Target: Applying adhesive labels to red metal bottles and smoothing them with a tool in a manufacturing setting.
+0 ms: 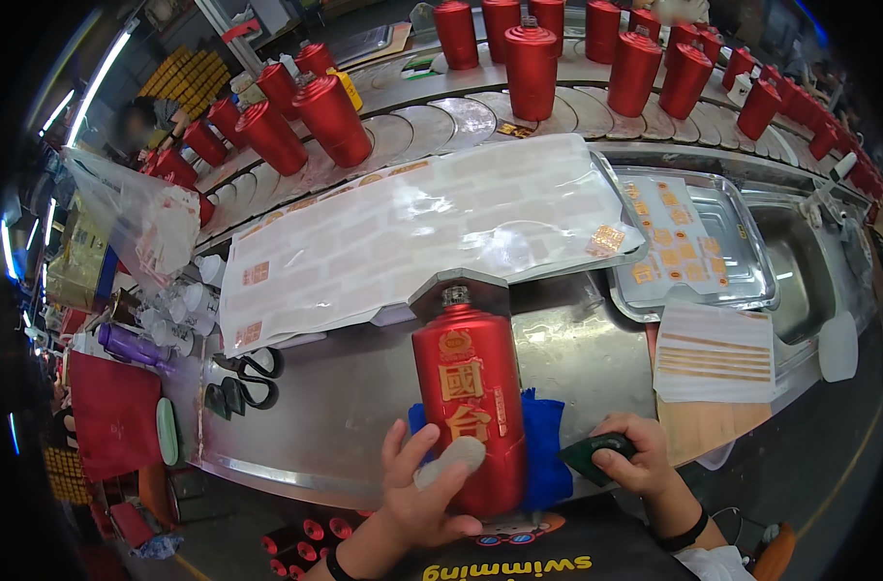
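Note:
A red bottle (472,363) with raised gold lettering lies in front of me, neck pointing away, over a blue cloth (548,450). At its lower left side is my left hand (417,489), its fingers curved around a pale grey oval pad (451,463) resting against the bottle. Just right of the blue cloth, my right hand (637,455) grips a dark green scraper (596,453) with its tip toward the bottle, apart from it. The bottle's neck lies near a notched metal support (422,290).
Behind lies a sheet of gold labels (412,223). A steel tray (751,281) with a label sheet and a sink (800,271) stand right. Red bottles (532,73) line a conveyor (412,136). Black-handled scissors (258,378) and white cups (195,305) sit left.

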Demonstrator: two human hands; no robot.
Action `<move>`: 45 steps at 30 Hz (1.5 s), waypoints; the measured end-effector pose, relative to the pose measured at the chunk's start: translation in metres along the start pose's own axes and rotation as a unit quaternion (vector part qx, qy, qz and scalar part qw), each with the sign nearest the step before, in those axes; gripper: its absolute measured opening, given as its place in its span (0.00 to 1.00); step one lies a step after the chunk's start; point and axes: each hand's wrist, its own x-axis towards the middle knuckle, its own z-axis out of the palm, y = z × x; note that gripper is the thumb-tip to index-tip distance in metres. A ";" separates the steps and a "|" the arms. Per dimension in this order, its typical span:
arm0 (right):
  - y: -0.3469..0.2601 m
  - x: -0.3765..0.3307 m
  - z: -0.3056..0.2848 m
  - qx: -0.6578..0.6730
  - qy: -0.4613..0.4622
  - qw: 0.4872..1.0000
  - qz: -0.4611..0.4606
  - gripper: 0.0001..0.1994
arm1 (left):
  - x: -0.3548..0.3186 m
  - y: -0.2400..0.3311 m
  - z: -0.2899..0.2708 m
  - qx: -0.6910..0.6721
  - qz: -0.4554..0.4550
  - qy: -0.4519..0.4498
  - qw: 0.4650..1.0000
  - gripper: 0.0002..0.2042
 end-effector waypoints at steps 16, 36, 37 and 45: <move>0.003 -0.003 0.011 -0.063 0.032 0.997 -0.042 0.08 | -0.026 0.009 0.020 0.000 -0.059 0.040 0.997 0.38; 0.009 0.000 0.018 -0.125 0.042 0.991 -0.039 0.13 | -0.039 0.001 0.024 -0.056 -0.108 0.049 0.991 0.40; 0.009 -0.001 0.018 -0.120 0.043 0.991 -0.039 0.13 | -0.038 0.001 0.025 -0.064 -0.097 0.046 0.992 0.40; 0.010 -0.001 0.015 -0.112 0.040 0.992 -0.032 0.13 | -0.036 0.006 0.025 -0.086 -0.132 0.042 0.987 0.39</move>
